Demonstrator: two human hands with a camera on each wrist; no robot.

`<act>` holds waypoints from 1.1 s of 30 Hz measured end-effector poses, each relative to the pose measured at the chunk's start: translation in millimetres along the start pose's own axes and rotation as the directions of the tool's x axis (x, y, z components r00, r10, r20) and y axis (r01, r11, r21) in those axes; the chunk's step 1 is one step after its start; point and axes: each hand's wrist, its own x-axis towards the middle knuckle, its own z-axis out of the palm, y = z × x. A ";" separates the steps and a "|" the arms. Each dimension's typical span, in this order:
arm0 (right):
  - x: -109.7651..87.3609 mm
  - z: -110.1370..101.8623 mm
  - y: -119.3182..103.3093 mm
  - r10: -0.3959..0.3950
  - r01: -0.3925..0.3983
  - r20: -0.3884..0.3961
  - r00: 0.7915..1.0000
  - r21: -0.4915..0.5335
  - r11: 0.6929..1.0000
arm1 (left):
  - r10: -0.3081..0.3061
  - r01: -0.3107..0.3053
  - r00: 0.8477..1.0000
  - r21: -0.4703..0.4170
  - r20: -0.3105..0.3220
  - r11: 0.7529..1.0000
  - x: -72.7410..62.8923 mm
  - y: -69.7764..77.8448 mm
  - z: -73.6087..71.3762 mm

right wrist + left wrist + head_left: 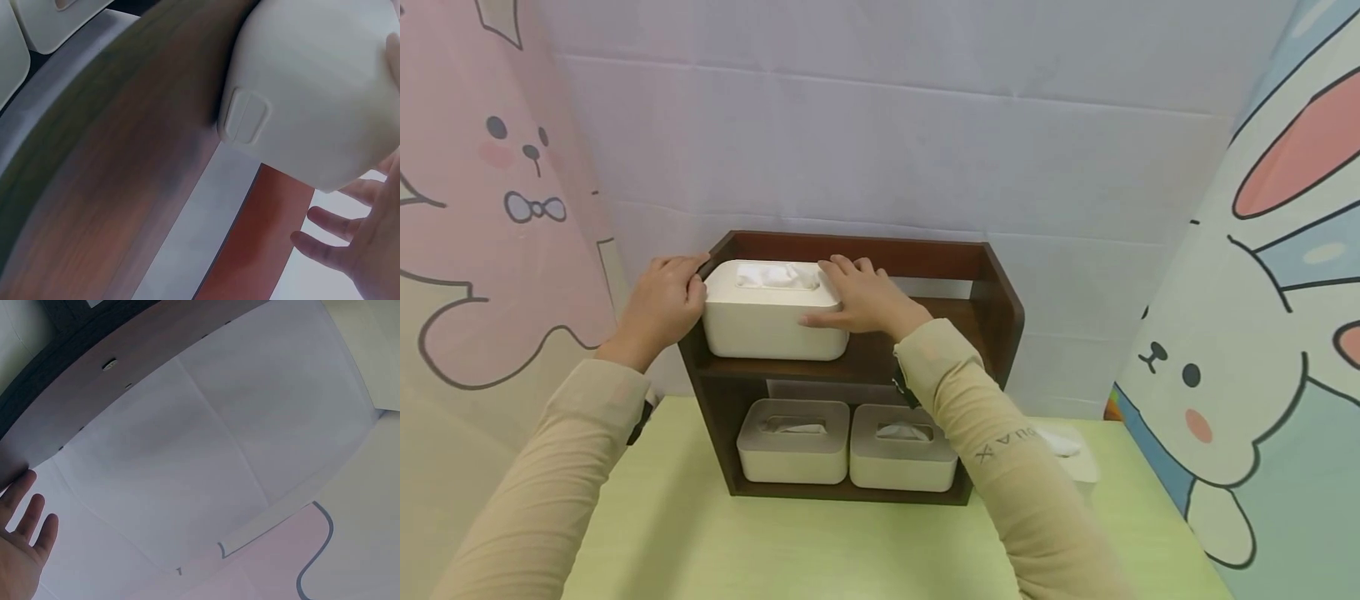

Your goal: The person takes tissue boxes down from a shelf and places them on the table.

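A white tissue box [775, 321] with tissue showing at its top slot stands at the left end of the upper tier of a dark brown wooden shelf [868, 364]. My right hand [872, 302] touches the box's right end, thumb along the front and forefinger by the top edge. In the right wrist view, other fingers [331, 250] of it extend straight, apart from the box. At the shelf's upper left side rests my left hand [662, 304], its thumb beside the box. The left wrist view shows straight fingers along the outer side panel [106, 369].
Two more tissue boxes, a left one [793, 467] and a right one [902, 471], sit side by side on the lower tier. Another tissue box [1078, 467] stands on the pale green table [790, 550], partly behind my right sleeve. Fabric with cartoon rabbits surrounds the table.
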 end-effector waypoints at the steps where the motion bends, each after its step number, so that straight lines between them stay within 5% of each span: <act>1: 2.0 0.0 -0.5 -0.002 0.002 0.010 1.000 0.000 1.000 | 0.001 -0.001 1.000 -0.001 -0.001 1.000 0.0 -0.1 0.3; 14: 18.8 -1.9 -13.0 -0.014 0.011 0.095 0.995 0.032 0.999 | 0.010 -0.010 1.000 0.000 -0.014 1.000 -1.8 -5.3 0.6; 33: 15.4 -6.5 -19.9 0.042 -0.052 0.148 0.988 0.069 0.996 | 0.004 -0.004 1.000 0.010 -0.004 1.000 -2.3 -3.0 -1.6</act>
